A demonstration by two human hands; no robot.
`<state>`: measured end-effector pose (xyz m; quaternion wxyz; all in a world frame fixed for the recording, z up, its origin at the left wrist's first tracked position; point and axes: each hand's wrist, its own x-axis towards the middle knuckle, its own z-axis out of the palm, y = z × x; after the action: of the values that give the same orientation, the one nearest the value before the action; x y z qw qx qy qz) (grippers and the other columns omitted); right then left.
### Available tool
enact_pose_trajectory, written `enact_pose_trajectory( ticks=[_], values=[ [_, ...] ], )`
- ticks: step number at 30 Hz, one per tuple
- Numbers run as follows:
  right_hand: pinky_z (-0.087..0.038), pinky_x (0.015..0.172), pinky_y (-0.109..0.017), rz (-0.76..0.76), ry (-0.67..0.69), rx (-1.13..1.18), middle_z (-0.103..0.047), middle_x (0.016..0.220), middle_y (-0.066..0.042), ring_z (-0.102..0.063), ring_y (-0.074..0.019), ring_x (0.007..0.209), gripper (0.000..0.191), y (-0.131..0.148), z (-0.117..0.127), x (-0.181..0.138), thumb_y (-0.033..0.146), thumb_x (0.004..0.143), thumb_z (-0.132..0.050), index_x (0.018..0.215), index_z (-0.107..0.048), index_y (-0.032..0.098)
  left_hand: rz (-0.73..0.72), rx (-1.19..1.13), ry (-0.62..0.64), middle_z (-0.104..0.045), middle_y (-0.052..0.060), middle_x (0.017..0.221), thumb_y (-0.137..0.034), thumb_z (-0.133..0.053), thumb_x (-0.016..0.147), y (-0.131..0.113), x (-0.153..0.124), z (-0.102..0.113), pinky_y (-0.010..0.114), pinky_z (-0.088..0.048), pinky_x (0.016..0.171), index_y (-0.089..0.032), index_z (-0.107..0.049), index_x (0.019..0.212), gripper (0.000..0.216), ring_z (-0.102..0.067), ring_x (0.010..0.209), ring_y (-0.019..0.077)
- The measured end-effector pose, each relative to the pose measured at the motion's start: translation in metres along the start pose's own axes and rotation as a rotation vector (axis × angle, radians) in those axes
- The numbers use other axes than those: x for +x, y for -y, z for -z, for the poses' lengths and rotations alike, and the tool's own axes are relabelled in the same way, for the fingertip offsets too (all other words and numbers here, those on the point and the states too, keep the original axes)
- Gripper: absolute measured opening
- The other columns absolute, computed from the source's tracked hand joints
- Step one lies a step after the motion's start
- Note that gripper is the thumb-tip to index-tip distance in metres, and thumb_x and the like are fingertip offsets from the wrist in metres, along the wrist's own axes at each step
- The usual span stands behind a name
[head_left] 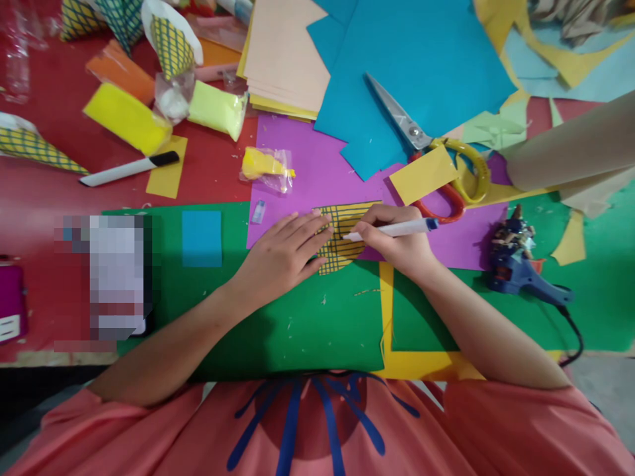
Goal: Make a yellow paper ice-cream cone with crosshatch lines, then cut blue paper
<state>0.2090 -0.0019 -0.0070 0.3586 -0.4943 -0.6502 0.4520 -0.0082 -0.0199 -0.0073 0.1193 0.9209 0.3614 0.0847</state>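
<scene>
My left hand lies flat, its fingertips on the left part of a yellow paper piece covered with dark drawn lines. Crossing lines form a grid on the paper's left side; mostly horizontal ones show toward the right. In my right hand is a white marker with a blue end, its tip on or just above the paper. The piece rests across a purple sheet and a green sheet. Red-and-yellow-handled scissors lie beyond my right hand, partly under a small yellow rectangle.
A blue glue gun with a cord lies at right, near a pale tube. Another marker, clay packets and patterned cones are at left. Blue and peach sheets overlap at the back.
</scene>
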Motion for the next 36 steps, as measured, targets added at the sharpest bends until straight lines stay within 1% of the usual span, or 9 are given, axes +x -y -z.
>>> enact_pose_trajectory(
  ticks=[2,4,8,14,20,28,31,34,36],
  values=[
    [-0.034,0.046,-0.022,0.013,-0.059,0.028,-0.056,0.055,0.002,-0.046,-0.0069,0.049,0.021,-0.0001,0.0004,-0.0017,0.025,0.079,-0.060,0.060,-0.058,0.016,0.010,0.007,0.001,-0.049,0.010,0.139,-0.029,-0.045,0.093,0.0002,-0.0004,-0.0004,0.043,-0.034,0.111,-0.015,-0.048,0.129,0.039,-0.042,0.132,0.0238],
    [-0.035,0.047,-0.022,0.014,-0.067,0.030,-0.056,0.056,0.002,-0.047,-0.0073,0.050,0.022,-0.0006,0.0002,-0.0031,0.028,0.080,-0.060,0.062,-0.059,0.017,0.027,0.011,-0.007,-0.047,0.010,0.141,-0.027,-0.045,0.093,0.0008,-0.0009,-0.0009,0.045,-0.033,0.111,-0.015,-0.045,0.133,0.042,-0.039,0.134,0.0239],
    [-0.034,0.048,-0.022,0.003,-0.015,-0.010,-0.057,0.056,0.002,-0.047,-0.0073,0.050,0.022,-0.0029,-0.0011,-0.0032,0.029,0.082,-0.060,0.064,-0.059,0.016,0.047,0.013,-0.013,-0.045,0.011,0.142,-0.027,-0.044,0.093,0.0018,-0.0010,-0.0018,0.045,-0.031,0.112,-0.014,-0.043,0.134,0.044,-0.037,0.136,0.0236],
    [-0.035,0.048,-0.020,0.033,-0.008,-0.046,-0.058,0.057,0.002,-0.048,-0.0064,0.051,0.020,-0.0032,-0.0022,-0.0008,0.026,0.082,-0.060,0.066,-0.060,0.015,0.035,0.044,-0.012,-0.046,0.011,0.141,-0.028,-0.044,0.093,0.0019,-0.0003,-0.0013,0.043,-0.032,0.112,-0.013,-0.044,0.133,0.043,-0.039,0.134,0.0236],
    [-0.031,0.045,-0.019,0.053,0.035,-0.060,-0.054,0.052,0.003,-0.042,-0.0045,0.047,0.022,-0.0003,-0.0009,0.0006,0.021,0.080,-0.061,0.059,-0.058,0.014,0.040,0.051,0.009,-0.046,0.010,0.142,-0.028,-0.043,0.093,0.0018,0.0005,0.0003,0.042,-0.032,0.112,-0.014,-0.044,0.133,0.043,-0.038,0.135,0.0232],
    [-0.031,0.044,-0.019,0.033,0.121,-0.035,-0.052,0.050,0.003,-0.043,-0.0046,0.047,0.023,0.0008,0.0010,0.0018,0.017,0.077,-0.060,0.055,-0.057,0.013,0.031,0.071,-0.002,-0.046,0.011,0.141,-0.029,-0.043,0.093,0.0020,0.0009,-0.0003,0.042,-0.032,0.111,-0.012,-0.045,0.132,0.043,-0.040,0.134,0.0238],
    [-0.031,0.044,-0.019,0.039,0.076,-0.014,-0.053,0.051,0.003,-0.043,-0.0047,0.046,0.023,0.0023,0.0014,0.0005,0.020,0.078,-0.060,0.056,-0.058,0.014,0.035,0.060,-0.009,-0.046,0.012,0.141,-0.030,-0.044,0.093,0.0021,0.0006,-0.0008,0.042,-0.032,0.111,-0.011,-0.045,0.132,0.044,-0.040,0.133,0.0243],
    [-0.032,0.044,-0.020,0.051,-0.003,-0.003,-0.055,0.052,0.003,-0.043,-0.0046,0.045,0.023,0.0023,0.0009,-0.0013,0.023,0.079,-0.060,0.058,-0.059,0.014,0.081,0.044,-0.018,-0.045,0.012,0.142,-0.031,-0.045,0.092,0.0023,0.0001,-0.0008,0.042,-0.033,0.111,-0.011,-0.044,0.133,0.045,-0.039,0.134,0.0251],
    [-0.032,0.044,-0.020,0.045,-0.015,-0.011,-0.054,0.051,0.003,-0.042,-0.0046,0.045,0.024,0.0013,0.0001,-0.0017,0.023,0.080,-0.060,0.058,-0.059,0.014,0.114,0.036,-0.019,-0.044,0.013,0.142,-0.031,-0.045,0.092,0.0023,-0.0001,-0.0006,0.042,-0.033,0.111,-0.010,-0.043,0.134,0.046,-0.038,0.135,0.0255]
  ],
)
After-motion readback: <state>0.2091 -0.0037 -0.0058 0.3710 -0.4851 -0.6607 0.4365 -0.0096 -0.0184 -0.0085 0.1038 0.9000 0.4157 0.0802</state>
